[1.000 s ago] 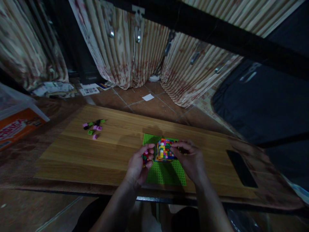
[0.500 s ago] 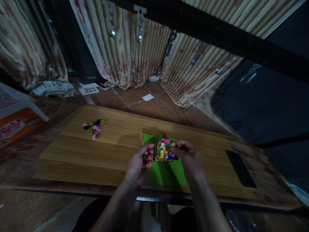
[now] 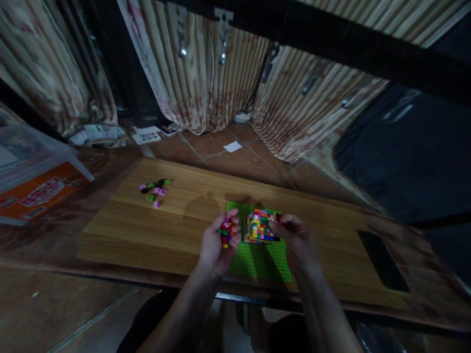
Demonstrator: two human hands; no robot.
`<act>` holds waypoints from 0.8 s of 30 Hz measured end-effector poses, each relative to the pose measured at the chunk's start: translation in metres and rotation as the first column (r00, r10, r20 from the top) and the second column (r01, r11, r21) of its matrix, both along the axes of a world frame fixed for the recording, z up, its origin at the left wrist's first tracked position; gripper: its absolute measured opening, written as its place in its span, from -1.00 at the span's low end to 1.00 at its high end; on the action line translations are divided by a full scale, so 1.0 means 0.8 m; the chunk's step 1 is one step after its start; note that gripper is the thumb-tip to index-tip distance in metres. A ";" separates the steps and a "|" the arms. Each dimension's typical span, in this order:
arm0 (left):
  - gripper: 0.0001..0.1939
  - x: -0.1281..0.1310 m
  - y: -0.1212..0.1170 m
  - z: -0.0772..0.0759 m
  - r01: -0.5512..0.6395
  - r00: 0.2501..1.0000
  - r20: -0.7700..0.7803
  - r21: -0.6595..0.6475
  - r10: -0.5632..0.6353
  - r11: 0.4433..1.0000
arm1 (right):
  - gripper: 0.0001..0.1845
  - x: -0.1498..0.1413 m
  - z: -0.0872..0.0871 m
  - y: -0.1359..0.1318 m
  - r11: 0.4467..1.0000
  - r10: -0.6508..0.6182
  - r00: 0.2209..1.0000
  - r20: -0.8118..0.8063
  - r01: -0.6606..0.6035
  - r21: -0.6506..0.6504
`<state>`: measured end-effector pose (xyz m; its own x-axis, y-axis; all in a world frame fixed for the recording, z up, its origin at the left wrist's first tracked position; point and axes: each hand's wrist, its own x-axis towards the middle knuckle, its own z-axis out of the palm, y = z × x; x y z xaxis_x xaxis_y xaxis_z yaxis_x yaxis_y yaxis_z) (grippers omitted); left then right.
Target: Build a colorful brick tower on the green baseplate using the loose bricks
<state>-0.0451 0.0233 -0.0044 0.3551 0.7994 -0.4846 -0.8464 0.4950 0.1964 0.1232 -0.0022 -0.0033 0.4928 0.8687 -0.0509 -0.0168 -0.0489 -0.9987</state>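
My left hand [image 3: 217, 245] is cupped palm up, its fingers curled around a heap of small toy building bricks [image 3: 225, 231] in several colours. Just right of it, a multicoloured block built of toy bricks [image 3: 259, 224] stands on a green studded baseplate [image 3: 253, 262]. My right hand [image 3: 300, 240] is at the block's right side, with the thumb over its top and the other fingers bent at its right edge. Those fingers cover part of the block, and any loose brick between them is hidden.
Loose pink, green and black bricks [image 3: 156, 191] lie at the left of the wooden board [image 3: 147, 235]. A dark flat phone-like slab [image 3: 382, 260] lies at the right end. A clear plastic box with an orange label [image 3: 47, 189] stands far left. Curtains [image 3: 206, 83] hang beyond.
The view has shifted, so everything sits slightly further right. My left hand has tipped more open, showing more of the bricks in its palm. My right hand stays at the block.
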 end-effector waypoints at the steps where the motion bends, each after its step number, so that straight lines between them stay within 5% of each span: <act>1: -0.79 -0.001 0.000 0.002 -0.019 0.999 0.035 0.002 0.019 1.000 | -0.67 0.000 0.003 -0.003 0.998 -0.040 0.997 0.069 0.037 0.044; 5: -0.74 -0.002 0.000 0.007 -0.076 0.991 0.106 0.001 0.076 0.997 | -0.82 -0.025 0.024 -0.019 0.965 -0.165 0.920 0.354 0.077 0.251; 7: -0.73 -0.002 0.000 0.007 -0.086 0.989 0.119 0.019 0.083 0.996 | -0.95 -0.049 0.035 -0.030 0.969 0.055 0.881 0.471 -0.162 0.189; 9: -0.71 -0.003 0.000 0.007 -0.091 0.989 0.125 0.052 0.084 0.995 | -0.96 -0.071 0.041 -0.038 0.917 0.272 0.769 0.579 -0.390 0.087; 11: -0.68 -0.004 -0.001 0.007 -0.091 0.989 0.125 0.084 0.080 0.992 | -0.90 -0.088 0.041 -0.043 0.879 0.359 0.690 0.629 -0.476 0.020; 17: -0.62 -0.005 -0.003 0.011 -0.071 0.996 0.065 0.115 0.064 0.991 | -0.90 -0.102 0.031 -0.040 0.902 0.373 0.624 0.687 -0.417 -0.112; 24: -0.64 -0.004 -0.005 0.012 -0.079 0.996 0.043 0.124 0.074 0.989 | -0.94 -0.105 0.029 -0.037 0.877 0.426 0.653 0.626 -0.468 -0.109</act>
